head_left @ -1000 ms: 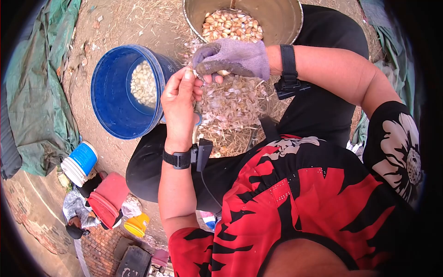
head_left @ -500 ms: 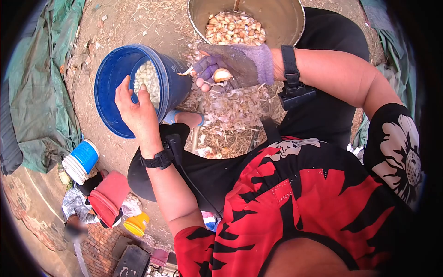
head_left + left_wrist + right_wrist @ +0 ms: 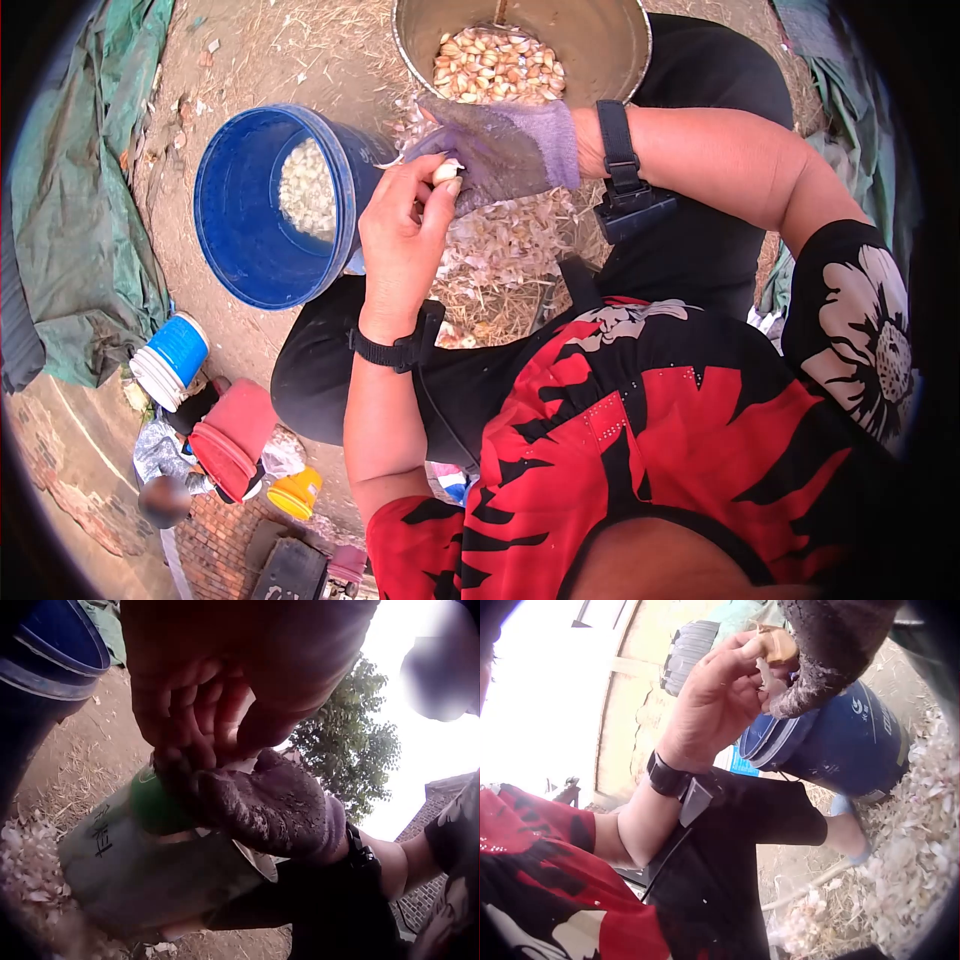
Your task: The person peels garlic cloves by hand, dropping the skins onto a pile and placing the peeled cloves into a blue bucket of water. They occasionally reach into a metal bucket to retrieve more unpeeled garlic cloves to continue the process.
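Observation:
My bare left hand pinches a garlic clove between thumb and fingertips, right over the palm of my right hand. That hand wears a dirty purple knit glove and lies palm up under the clove, its fingers partly hidden behind the left hand. From the right wrist view the clove looks tan, with a pale strip of skin hanging beside it. To the left a blue bucket holds peeled white cloves. Beyond the right hand a metal pot holds unpeeled cloves.
Papery garlic skins cover the ground between my knees. Green tarpaulin lies at the left. Further off are a white-and-blue bucket, a red tub, a yellow container and another person.
The left hand moved from over the glove to the blue bucket's mouth, then back to the glove, where it now pinches the clove that lay in the right palm. The glove turned palm up.

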`<state>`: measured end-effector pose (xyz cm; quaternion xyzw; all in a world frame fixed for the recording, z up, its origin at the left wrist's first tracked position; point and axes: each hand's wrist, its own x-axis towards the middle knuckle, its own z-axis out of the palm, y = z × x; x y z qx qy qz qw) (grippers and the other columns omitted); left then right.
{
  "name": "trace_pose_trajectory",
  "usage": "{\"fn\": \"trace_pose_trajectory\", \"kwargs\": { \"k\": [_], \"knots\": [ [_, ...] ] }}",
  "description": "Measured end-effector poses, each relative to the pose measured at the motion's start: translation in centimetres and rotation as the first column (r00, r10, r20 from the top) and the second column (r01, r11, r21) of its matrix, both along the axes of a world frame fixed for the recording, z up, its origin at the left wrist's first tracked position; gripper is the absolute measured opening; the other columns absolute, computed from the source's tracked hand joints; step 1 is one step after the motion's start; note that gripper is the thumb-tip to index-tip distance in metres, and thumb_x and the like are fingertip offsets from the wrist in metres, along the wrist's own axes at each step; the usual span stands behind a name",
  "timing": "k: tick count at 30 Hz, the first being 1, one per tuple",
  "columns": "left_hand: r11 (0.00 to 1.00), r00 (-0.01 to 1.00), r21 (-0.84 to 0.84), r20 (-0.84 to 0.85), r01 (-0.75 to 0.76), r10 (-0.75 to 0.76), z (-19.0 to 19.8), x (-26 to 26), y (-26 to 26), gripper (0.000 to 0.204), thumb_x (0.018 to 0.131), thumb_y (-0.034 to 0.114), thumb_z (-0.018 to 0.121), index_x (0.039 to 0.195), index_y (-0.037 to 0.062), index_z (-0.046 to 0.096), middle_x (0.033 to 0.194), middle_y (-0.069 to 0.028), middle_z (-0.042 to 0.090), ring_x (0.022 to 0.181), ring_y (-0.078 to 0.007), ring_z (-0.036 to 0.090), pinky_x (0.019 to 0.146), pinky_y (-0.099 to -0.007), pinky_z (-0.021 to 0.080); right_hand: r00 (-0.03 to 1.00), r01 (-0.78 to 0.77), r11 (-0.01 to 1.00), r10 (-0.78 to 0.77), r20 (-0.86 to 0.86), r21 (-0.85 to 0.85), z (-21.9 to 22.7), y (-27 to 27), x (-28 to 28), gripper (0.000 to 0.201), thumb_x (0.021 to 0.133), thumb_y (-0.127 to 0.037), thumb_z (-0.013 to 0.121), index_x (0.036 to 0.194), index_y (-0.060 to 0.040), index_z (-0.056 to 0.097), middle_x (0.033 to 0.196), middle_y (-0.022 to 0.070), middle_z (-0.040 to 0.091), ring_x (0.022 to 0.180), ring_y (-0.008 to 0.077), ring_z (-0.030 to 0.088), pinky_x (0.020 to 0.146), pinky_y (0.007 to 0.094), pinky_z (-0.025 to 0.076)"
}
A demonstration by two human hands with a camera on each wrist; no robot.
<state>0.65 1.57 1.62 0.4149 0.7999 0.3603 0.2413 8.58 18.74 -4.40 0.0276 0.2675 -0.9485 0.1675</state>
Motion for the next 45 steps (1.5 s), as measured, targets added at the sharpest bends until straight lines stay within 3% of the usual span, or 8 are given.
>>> {"fn": "trace_pose_trajectory", "kwargs": {
  "k": [3, 10, 14, 16, 23, 30, 36, 45],
  "knots": [
    [0.943, 0.775, 0.059, 0.587, -0.328, 0.233, 0.2, -0.6, -0.4, 0.020, 0.094, 0.005, 0.059, 0.113, -0.0003, 0.061, 0.100, -0.0110, 0.069, 0.080, -0.0117, 0.064, 0.069, -0.0242, 0.052, 0.984, 0.025, 0.988, -0.052, 0.173, 0.155, 1.4, -0.4, -0.1, 0.046, 0.099, -0.047, 0.048, 0.114, -0.0066, 0.062, 0.102, 0.0075, 0.067, 0.089, 0.0160, 0.064, 0.082, 0.0309, 0.054],
    [0.904, 0.424, -0.018, 0.879, -0.427, 0.218, -0.1, -2.0, -1.0, 0.026, 0.099, 0.010, 0.050, 0.123, 0.0024, 0.053, 0.097, -0.0150, 0.069, 0.074, -0.0148, 0.064, 0.066, -0.0262, 0.053, 0.983, -0.078, 0.968, 0.034, 0.183, 0.238, 1.9, 0.9, 0.1, 0.033, 0.095, -0.038, 0.059, 0.105, -0.0077, 0.068, 0.087, 0.0014, 0.067, 0.081, 0.0123, 0.065, 0.070, 0.0268, 0.052],
    [0.922, 0.509, -0.020, 0.829, -0.386, 0.231, 0.2, -1.4, -0.9, 0.030, 0.099, 0.013, 0.052, 0.128, 0.0034, 0.051, 0.097, -0.0141, 0.069, 0.074, -0.0138, 0.063, 0.068, -0.0267, 0.053, 0.981, -0.137, 0.936, 0.083, 0.175, 0.324, 1.9, 1.0, -0.2, 0.026, 0.095, -0.031, 0.061, 0.103, -0.0069, 0.067, 0.085, 0.0015, 0.067, 0.077, 0.0103, 0.065, 0.068, 0.0240, 0.053],
    [0.958, 0.734, 0.070, 0.659, -0.280, 0.167, 0.4, -1.3, -0.9, 0.033, 0.099, 0.013, 0.054, 0.130, 0.0024, 0.051, 0.097, -0.0113, 0.069, 0.079, -0.0125, 0.063, 0.071, -0.0261, 0.053, 0.961, -0.084, 0.981, 0.034, 0.275, 0.172, 1.4, 0.8, -0.4, 0.021, 0.095, -0.024, 0.062, 0.100, -0.0050, 0.066, 0.082, 0.0018, 0.066, 0.073, 0.0088, 0.064, 0.064, 0.0206, 0.054],
    [0.937, 0.815, 0.257, 0.578, -0.235, 0.046, 0.4, -0.6, -0.9, 0.032, 0.096, 0.007, 0.059, 0.127, 0.0006, 0.055, 0.098, -0.0068, 0.069, 0.084, -0.0102, 0.063, 0.074, -0.0235, 0.052, 0.945, -0.091, 0.996, 0.094, 0.314, -0.024, 1.5, 1.3, -0.5, 0.024, 0.097, -0.025, 0.059, 0.101, -0.0022, 0.066, 0.082, 0.0040, 0.067, 0.072, 0.0095, 0.065, 0.060, 0.0193, 0.053],
    [0.966, 0.926, 0.079, 0.312, -0.247, 0.211, 0.3, -0.7, -1.0, 0.022, 0.094, 0.010, 0.065, 0.112, 0.0010, 0.058, 0.081, -0.0044, 0.069, 0.068, -0.0064, 0.060, 0.063, -0.0213, 0.049, 0.995, -0.055, 0.960, 0.030, 0.093, 0.273, 2.2, 0.9, -0.1, 0.035, 0.096, -0.037, 0.058, 0.111, -0.0064, 0.065, 0.092, 0.0031, 0.068, 0.077, 0.0104, 0.066, 0.069, 0.0244, 0.052],
    [0.996, 0.998, -0.066, 0.030, -0.052, 0.054, 0.6, -0.6, -1.3, 0.027, 0.087, 0.012, 0.072, 0.105, 0.0008, 0.055, 0.071, -0.0040, 0.067, 0.058, -0.0066, 0.055, 0.055, -0.0228, 0.045, 0.970, -0.198, 0.867, 0.104, 0.221, 0.458, 2.2, 0.4, 0.0, 0.039, 0.091, -0.044, 0.064, 0.110, -0.0100, 0.063, 0.088, 0.0011, 0.066, 0.072, 0.0095, 0.066, 0.058, 0.0237, 0.050],
    [0.986, 0.920, 0.013, 0.361, -0.167, 0.151, -0.1, -0.1, -1.0, 0.020, 0.092, 0.012, 0.065, 0.101, 0.0010, 0.051, 0.069, -0.0062, 0.063, 0.059, -0.0088, 0.059, 0.052, -0.0262, 0.047, 0.989, -0.133, 0.859, 0.082, 0.124, 0.494, 2.5, 0.2, -0.3, 0.038, 0.092, -0.046, 0.063, 0.099, -0.0090, 0.064, 0.073, 0.0001, 0.063, 0.059, 0.0080, 0.061, 0.050, 0.0207, 0.044]
  ]
}}
